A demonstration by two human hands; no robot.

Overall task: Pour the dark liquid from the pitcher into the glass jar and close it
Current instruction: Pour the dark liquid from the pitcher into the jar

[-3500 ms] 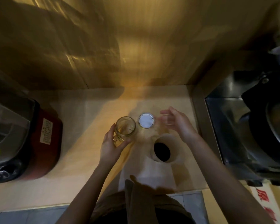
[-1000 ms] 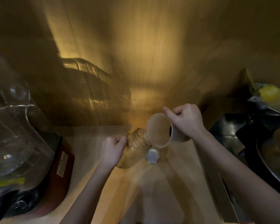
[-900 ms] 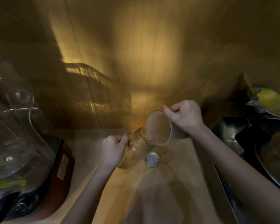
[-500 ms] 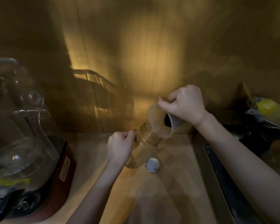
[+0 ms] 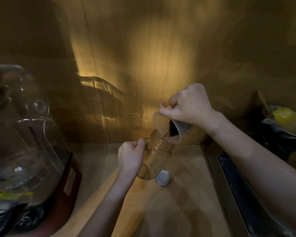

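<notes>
Head view, one moment during pouring. I see the left hand (image 5: 130,157) closed in a fist around the handle of the clear, ribbed glass jar (image 5: 155,154), which is tilted with its open mouth up and to the right. The right hand (image 5: 188,105) is clenched on the pale, translucent plastic pitcher (image 5: 171,128), tipped steeply so that its lip meets the jar's mouth. A thin dark stream (image 5: 166,133) of the liquid runs from the pitcher's lip into the jar; dark liquid also shows inside the pitcher. The round white jar lid (image 5: 162,178) lies flat on the light wooden counter (image 5: 186,194), just beside the jar's base and apart from both hands. At far left stands a blender with a clear jug (image 5: 19,130) on a dark red base (image 5: 67,182). A dark metal sink (image 5: 243,190) borders the counter on the right. Whether the jar's base touches the counter, I cannot tell.
</notes>
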